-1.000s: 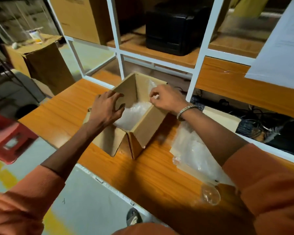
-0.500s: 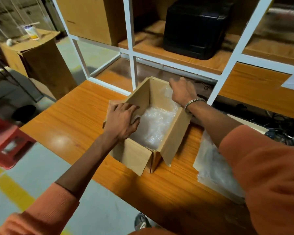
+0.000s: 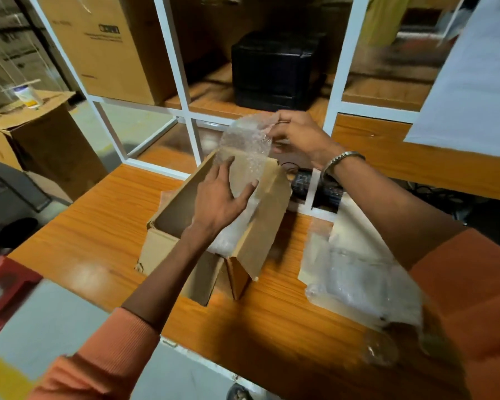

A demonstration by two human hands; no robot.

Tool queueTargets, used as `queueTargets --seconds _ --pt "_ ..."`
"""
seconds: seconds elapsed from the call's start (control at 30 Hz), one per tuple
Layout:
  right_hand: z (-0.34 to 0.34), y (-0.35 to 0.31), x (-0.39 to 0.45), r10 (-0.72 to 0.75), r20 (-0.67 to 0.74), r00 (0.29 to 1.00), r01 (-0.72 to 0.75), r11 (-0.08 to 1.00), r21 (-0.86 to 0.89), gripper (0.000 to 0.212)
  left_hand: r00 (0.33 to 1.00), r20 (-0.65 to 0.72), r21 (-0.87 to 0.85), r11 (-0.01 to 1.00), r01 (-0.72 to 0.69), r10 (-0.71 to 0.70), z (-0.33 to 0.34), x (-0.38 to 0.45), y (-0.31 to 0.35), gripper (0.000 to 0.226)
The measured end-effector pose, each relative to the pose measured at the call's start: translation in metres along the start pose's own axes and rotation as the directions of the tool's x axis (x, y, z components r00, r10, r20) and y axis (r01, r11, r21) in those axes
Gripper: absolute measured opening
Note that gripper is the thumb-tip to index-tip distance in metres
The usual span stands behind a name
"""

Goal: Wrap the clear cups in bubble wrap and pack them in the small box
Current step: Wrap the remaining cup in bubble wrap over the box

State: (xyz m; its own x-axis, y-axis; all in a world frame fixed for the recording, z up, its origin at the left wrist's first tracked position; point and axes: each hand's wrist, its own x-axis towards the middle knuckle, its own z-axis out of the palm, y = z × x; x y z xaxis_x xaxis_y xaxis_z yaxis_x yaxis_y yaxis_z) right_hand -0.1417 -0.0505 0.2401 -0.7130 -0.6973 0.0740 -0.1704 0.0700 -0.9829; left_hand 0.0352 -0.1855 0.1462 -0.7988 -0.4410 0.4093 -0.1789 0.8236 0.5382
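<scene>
The right hand (image 3: 298, 137) pinches the bubble wrap (image 3: 244, 145) at 12 o'clock above the small box (image 3: 260, 226); the open left hand (image 3: 220, 197) presses it, and the thin sheet may slip out

The left hand (image 3: 220, 197) is reaching into the small box (image 3: 168, 249), fingers spread. The right hand (image 3: 298, 134) is pinching above its far rim, wrist raised.
</scene>
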Motion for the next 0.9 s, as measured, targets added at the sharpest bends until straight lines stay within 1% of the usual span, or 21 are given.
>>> queueTargets --seconds 0.03,0.1,0.13,0.17,0.2,0.23,0.27,0.33,0.37,0.4,0.43,0.5,0.57,0.63,0.67,0.7,0.77,0.83,0.9 --pt "-0.011 -0.008 -0.011 0.007 -0.019 1.000 -0.006 0.999 0.045 0.019 0.999 -0.041 -0.103 0.994 0.024 -0.029 0.003 -0.001 0.014 0.070" --pt "-0.039 -0.020 -0.032 0.004 -0.070 0.998 0.004 0.993 0.117 0.016 0.980 -0.150 -0.365 0.929 0.064 -0.127 0.006 -0.003 0.043 0.060" --pt "-0.054 -0.024 -0.043 0.000 -0.096 0.995 0.017 0.985 0.169 0.018 0.962 -0.220 -0.433 0.900 0.054 -0.164 0.006 -0.004 0.058 0.057" --pt "-0.069 -0.027 -0.055 -0.001 -0.119 0.993 0.028 0.975 0.222 0.018 0.940 -0.292 -0.431 0.902 0.036 -0.177 0.007 -0.004 0.072 0.056" --pt "-0.084 -0.028 -0.068 0.002 -0.133 0.991 0.034 0.963 0.267 0.017 0.923 -0.349 -0.388 0.922 0.017 -0.164 0.009 -0.003 0.084 0.058" --pt "-0.097 -0.028 -0.082 0.007 -0.135 0.991 0.035 0.952 0.303 0.016 0.921 -0.366 -0.323 0.946 0.007 -0.132 0.011 -0.002 0.095 0.065" --pt "-0.110 -0.027 -0.095 0.017 -0.130 0.991 0.029 0.940 0.339 0.015 0.935 -0.344 -0.264 0.965 -0.004 -0.090 0.014 0.000 0.106 0.075" --pt "-0.134 -0.022 -0.120 0.046 -0.130 0.990 0.013 0.911 0.413 0.016 0.972 -0.231 -0.241 0.970 -0.019 -0.038 0.020 0.007 0.127 0.093" --pt "-0.146 -0.018 -0.132 0.055 -0.138 0.989 0.011 0.899 0.437 0.018 0.986 -0.163 -0.248 0.969 -0.019 -0.022 0.023 0.011 0.137 0.097" --pt "-0.158 -0.015 -0.144 0.063 -0.153 0.986 0.014 0.889 0.457 0.019 0.995 -0.096 -0.243 0.970 -0.024 0.001 0.027 0.015 0.145 0.096" --pt "-0.169 -0.013 -0.156 0.068 -0.172 0.983 0.023 0.879 0.476 0.017 0.999 -0.035 -0.224 0.974 -0.040 0.033 0.032 0.018 0.153 0.090" --pt "-0.189 -0.007 -0.179 0.073 -0.220 0.973 0.049 0.863 0.503 0.014 0.991 0.054 -0.150 0.983 -0.110 0.119 0.045 0.023 0.167 0.067" --pt "-0.209 0.001 -0.200 0.092 -0.270 0.958 0.064 0.852 0.519 0.019 0.978 0.114 0.005 0.984 -0.177 0.176 0.059 0.024 0.181 0.043" --pt "-0.226 0.012 -0.218 0.147 -0.335 0.931 0.059 0.843 0.535 0.017 0.970 0.165 0.120 0.973 -0.197 0.176 0.073 0.021 0.192 0.036" --pt "-0.234 0.020 -0.227 0.185 -0.372 0.910 0.045 0.846 0.531 0.015 0.968 0.184 0.114 0.974 -0.195 0.172 0.078 0.019 0.197 0.037" --pt "-0.241 0.027 -0.236 0.225 -0.408 0.885 0.024 0.852 0.522 0.015 0.962 0.208 0.070 0.978 -0.195 0.177 0.081 0.016 0.201 0.039" --pt "-0.253 0.044 -0.252 0.309 -0.469 0.827 -0.029 0.858 0.512 0.018 0.935 0.297 -0.095 0.980 -0.174 0.195 0.083 0.009 0.208 0.042" --pt "-0.262 0.062 -0.265 0.403 -0.509 0.761 -0.090 0.842 0.532 0.019 0.886 0.417 -0.261 0.961 -0.096 0.201 0.084 0.000 0.214 0.046" --pt "-0.269 0.082 -0.277 0.487 -0.511 0.708 -0.166 0.818 0.550 0.022 0.829 0.515 -0.349 0.937 -0.028 0.217 0.086 -0.012 0.217 0.049"
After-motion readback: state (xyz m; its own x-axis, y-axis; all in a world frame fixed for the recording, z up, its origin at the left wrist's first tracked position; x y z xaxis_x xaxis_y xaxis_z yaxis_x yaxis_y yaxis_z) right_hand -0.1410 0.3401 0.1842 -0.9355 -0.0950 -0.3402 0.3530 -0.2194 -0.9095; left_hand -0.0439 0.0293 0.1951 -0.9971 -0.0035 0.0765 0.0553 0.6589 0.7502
